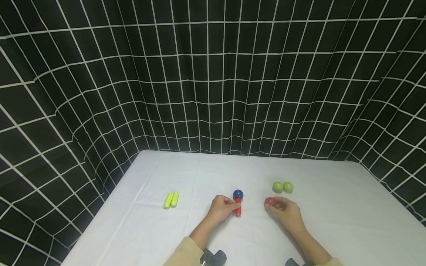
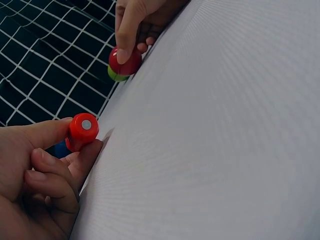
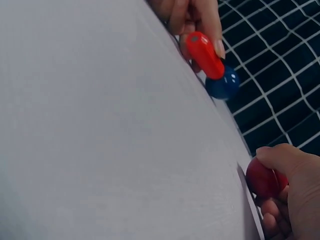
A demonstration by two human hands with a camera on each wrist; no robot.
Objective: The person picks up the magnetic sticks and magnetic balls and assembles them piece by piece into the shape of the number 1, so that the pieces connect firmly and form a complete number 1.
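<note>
My left hand (image 1: pixel 222 209) pinches a red stick (image 1: pixel 238 211) between thumb and fingers, near the middle of the table. The stick is a short rounded cylinder; a small grey disc shows on its near end in the left wrist view. At its far end sits a blue ball (image 1: pixel 237 194), which the stick meets in the right wrist view (image 3: pixel 223 84). To the right, my right hand (image 1: pixel 288 214) grips a red ball (image 1: pixel 270 201) with thumb and fingertips, low over the white cloth. Part of that ball is hidden by the fingers.
Two green balls (image 1: pixel 283 187) lie side by side beyond my right hand. Off to the left, two yellow-green sticks (image 1: pixel 171 200) lie next to each other. A white cloth (image 1: pixel 153 236) covers the table, and a black curtain with a white grid (image 1: pixel 216 88) surrounds its far sides.
</note>
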